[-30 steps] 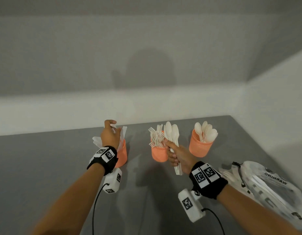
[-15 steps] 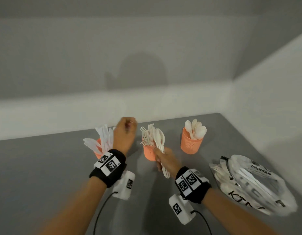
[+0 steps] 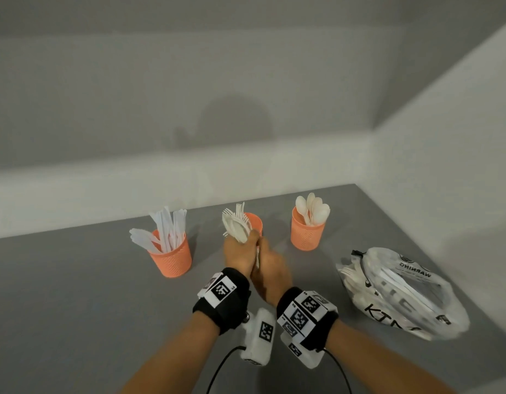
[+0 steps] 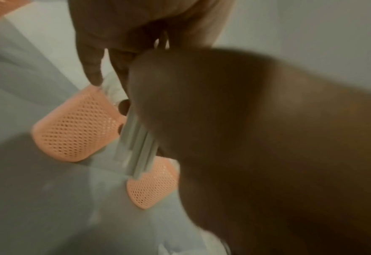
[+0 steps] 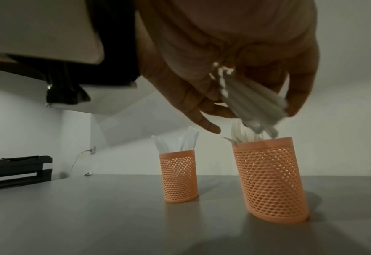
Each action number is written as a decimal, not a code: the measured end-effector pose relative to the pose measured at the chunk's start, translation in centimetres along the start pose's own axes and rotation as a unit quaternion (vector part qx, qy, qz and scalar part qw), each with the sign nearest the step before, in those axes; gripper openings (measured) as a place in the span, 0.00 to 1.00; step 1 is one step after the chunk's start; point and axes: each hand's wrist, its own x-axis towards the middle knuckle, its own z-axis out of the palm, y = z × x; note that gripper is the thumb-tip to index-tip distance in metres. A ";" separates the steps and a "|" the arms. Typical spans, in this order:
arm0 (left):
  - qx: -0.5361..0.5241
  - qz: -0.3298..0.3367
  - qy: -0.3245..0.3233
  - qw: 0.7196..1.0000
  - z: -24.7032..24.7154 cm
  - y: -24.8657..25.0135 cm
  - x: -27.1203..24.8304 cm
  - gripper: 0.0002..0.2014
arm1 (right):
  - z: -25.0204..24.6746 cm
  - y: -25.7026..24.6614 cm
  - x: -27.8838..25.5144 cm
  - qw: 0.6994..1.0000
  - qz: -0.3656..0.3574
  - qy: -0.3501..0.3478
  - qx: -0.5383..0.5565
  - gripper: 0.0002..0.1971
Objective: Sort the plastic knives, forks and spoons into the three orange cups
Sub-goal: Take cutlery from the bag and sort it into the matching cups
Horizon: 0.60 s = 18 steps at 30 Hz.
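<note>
Between both hands (image 3: pixel 270 273), spoon bundle (image 3: pixel 237 228) before middle cup (image 3: pixel 255 221).

Black wristbands (image 3: pixel 222 301) with square-code tags carry white camera boxes (image 3: pixel 259 336) trailing black cables (image 3: pixel 217 371).

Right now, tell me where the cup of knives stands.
In the head view the cup of knives stands leftmost of the three orange cups on the grey table, left of both hands and the fork cup.
</note>
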 end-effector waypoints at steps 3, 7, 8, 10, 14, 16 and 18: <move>0.003 0.052 -0.047 0.998 0.6 0.3 -1.0 0.15 | -1.0 -0.8 0.0 0.971 0.045 -0.048 0.228 0.21; -0.005 0.032 -0.155 0.987 -0.5 1.0 -1.1 0.17 | -4.3 -0.3 0.5 0.814 0.190 -0.177 0.520 0.13; 0.000 0.030 -0.175 0.984 -0.8 1.0 -0.9 0.17 | -4.6 0.2 0.7 0.790 0.194 -0.208 0.543 0.15; -0.009 0.018 -0.202 0.979 -1.2 0.8 -0.8 0.14 | -4.7 1.1 0.8 0.775 0.184 -0.255 0.549 0.15; 0.013 0.058 -0.171 0.983 -0.9 0.7 -0.9 0.07 | -4.7 0.9 0.5 0.779 0.194 -0.273 0.530 0.18; 0.032 0.077 -0.137 0.987 -0.6 0.9 -0.8 0.07 | -4.5 0.7 0.4 0.807 0.184 -0.242 0.506 0.19; 0.035 0.080 -0.116 0.989 -0.4 0.9 -0.6 0.12 | -4.3 0.6 0.3 0.836 0.161 -0.209 0.480 0.19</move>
